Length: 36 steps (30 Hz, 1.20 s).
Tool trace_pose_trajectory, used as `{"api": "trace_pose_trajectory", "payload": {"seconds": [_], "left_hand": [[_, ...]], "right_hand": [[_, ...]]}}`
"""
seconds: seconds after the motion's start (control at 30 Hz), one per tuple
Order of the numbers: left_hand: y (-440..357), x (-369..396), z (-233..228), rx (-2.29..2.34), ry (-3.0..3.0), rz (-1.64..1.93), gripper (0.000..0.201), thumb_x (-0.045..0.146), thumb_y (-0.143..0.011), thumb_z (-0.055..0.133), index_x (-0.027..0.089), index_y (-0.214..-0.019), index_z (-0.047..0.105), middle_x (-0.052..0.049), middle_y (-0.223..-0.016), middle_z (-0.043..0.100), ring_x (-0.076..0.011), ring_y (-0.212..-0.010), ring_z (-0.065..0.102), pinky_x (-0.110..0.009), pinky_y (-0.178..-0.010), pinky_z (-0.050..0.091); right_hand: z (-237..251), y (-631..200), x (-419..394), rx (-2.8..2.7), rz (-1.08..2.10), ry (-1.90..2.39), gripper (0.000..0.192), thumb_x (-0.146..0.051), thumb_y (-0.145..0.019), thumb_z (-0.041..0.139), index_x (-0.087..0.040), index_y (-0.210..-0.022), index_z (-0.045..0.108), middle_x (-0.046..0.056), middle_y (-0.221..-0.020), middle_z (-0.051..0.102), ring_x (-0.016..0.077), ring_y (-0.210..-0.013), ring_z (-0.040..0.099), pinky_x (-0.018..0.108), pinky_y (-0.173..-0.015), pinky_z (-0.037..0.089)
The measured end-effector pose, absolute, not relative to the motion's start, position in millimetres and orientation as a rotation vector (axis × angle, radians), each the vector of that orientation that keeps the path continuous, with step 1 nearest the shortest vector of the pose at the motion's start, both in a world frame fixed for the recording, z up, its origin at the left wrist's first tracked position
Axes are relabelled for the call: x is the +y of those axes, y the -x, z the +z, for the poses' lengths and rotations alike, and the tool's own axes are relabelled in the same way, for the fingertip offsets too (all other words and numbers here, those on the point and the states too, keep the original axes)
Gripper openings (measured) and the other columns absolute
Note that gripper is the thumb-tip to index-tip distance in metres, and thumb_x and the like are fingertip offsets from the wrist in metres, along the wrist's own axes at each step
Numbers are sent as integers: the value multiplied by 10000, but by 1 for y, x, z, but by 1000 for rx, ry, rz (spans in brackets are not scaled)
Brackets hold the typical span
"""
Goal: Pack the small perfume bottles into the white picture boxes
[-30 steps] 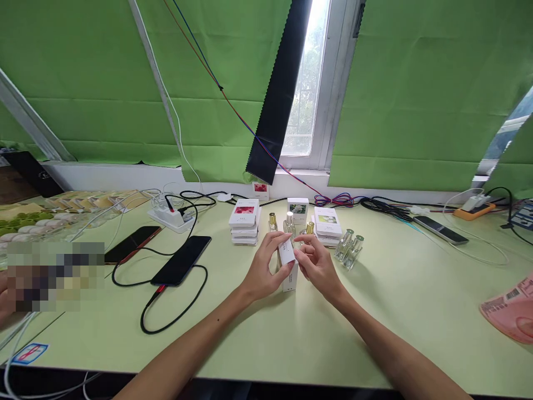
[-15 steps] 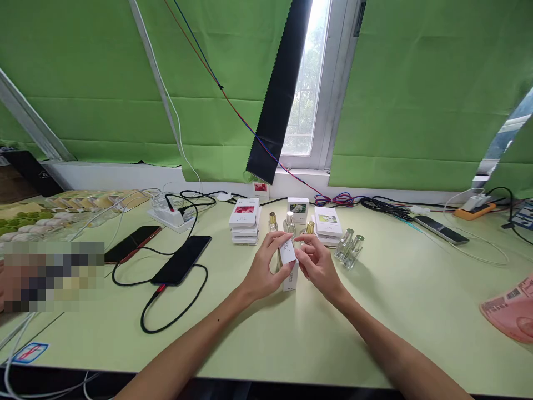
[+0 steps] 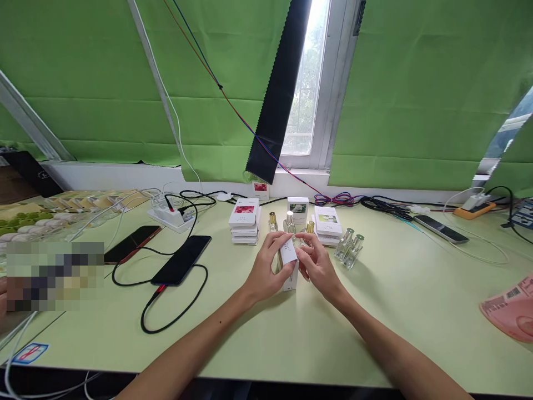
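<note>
A small white carton (image 3: 289, 269) stands upright on the pale green table (image 3: 375, 328), its top flap raised. My left hand (image 3: 266, 269) wraps its left side, thumb and fingers around it. My right hand (image 3: 318, 265) pinches the flap at the carton's upper right. Just behind stand small glass bottles with gold caps (image 3: 272, 221). A stack of flat white boxes with red pictures (image 3: 245, 221) lies to the left and another with green pictures (image 3: 327, 224) to the right. Two silver-capped bottles (image 3: 348, 246) stand beside my right hand.
Two black phones (image 3: 181, 259) on charging cables lie at the left, near a white power strip (image 3: 170, 215). Another phone (image 3: 441, 229) and cables run along the back right. A pink package (image 3: 510, 311) sits at the right edge. A blurred patch covers another person's area at far left.
My hands have shifted slightly on the carton and the flap has tilted a little; the carton stays in the same spot.
</note>
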<state>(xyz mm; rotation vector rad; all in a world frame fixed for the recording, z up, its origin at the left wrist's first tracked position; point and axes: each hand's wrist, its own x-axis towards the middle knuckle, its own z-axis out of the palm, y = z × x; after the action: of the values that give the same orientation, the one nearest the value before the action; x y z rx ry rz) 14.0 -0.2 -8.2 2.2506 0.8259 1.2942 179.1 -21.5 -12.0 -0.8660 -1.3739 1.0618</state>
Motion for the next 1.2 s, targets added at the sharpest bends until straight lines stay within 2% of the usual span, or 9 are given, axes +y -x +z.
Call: {"api": "trace_pose_trajectory", "payload": {"seconds": [0.33, 0.5, 0.7, 1.2], "left_hand": [[-18, -4, -6, 876, -2206, 1296, 494, 222, -882, 563, 255, -1375, 559, -106, -1356, 530, -293, -1312, 523, -471, -1104, 465], [-18, -3, -7, 898, -2207, 1289, 505, 201, -858, 547, 245, -1361, 564, -108, -1361, 525, -294, -1323, 519, -471, -1109, 464], [-16, -2, -8, 875, -2211, 1257, 505, 172, -863, 513, 239, -1362, 562, -111, -1375, 515, -292, -1341, 502, -471, -1131, 444], [-13, 2, -11, 817, -2230, 1237, 490, 241, -915, 527, 231, -1405, 554, -126, -1392, 498, -305, -1351, 488, -491, -1148, 420]], "right_hand": [[-9, -178, -22, -1346, 1095, 872, 499, -554, -899, 605, -202, -1240, 515, -100, -588, 491, 85, -425, 422, 205, -396, 349], [-15, -180, -18, -1285, 1233, 874, 599, -600, -920, 575, -210, -1366, 494, -109, -559, 477, 97, -384, 428, 223, -372, 412], [-19, -179, -13, -1236, 1399, 826, 690, -644, -912, 569, -177, -1415, 499, -96, -532, 494, 108, -403, 449, 220, -376, 427], [-19, -182, -16, -1311, 1401, 859, 788, -618, -865, 679, -179, -1474, 441, -100, -535, 508, 110, -421, 455, 233, -419, 424]]}}
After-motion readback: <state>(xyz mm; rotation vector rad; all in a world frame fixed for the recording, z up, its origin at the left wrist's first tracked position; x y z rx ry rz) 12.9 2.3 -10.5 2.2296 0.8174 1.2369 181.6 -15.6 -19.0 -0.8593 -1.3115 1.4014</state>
